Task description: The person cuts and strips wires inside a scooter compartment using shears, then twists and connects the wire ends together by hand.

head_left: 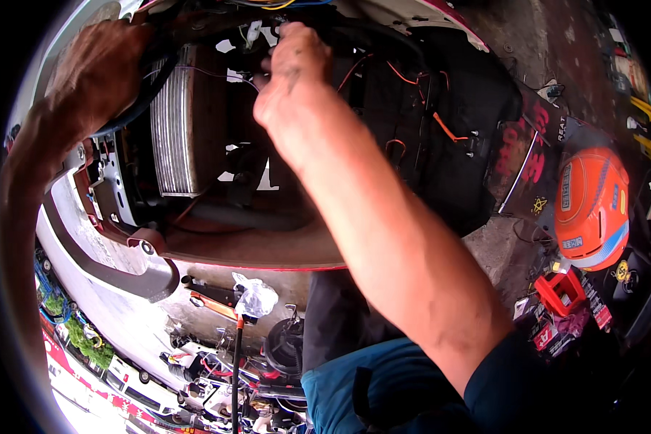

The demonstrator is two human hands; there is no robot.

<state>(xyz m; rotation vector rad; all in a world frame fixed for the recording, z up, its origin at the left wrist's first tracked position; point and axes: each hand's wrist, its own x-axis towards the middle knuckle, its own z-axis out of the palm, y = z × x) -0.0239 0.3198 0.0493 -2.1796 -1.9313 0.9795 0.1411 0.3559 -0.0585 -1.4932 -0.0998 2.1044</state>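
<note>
Both my arms reach over an open vehicle compartment with a red-edged body panel. My left hand is curled at the far left edge, beside a black hose; its fingertips are lost in shadow. Further right, my right hand is closed over the dark interior, fingers bent, near a white connector. What it grips, if anything, is hidden behind the knuckles. A silver finned metal block stands upright between the hands, and a thin purple wire runs past it toward my right hand.
Orange wires cross the black lining on the right. On the right lie an orange helmet and a red plastic piece. Below the panel are a clear plastic bag and a dark pole. Parked vehicles stand at lower left.
</note>
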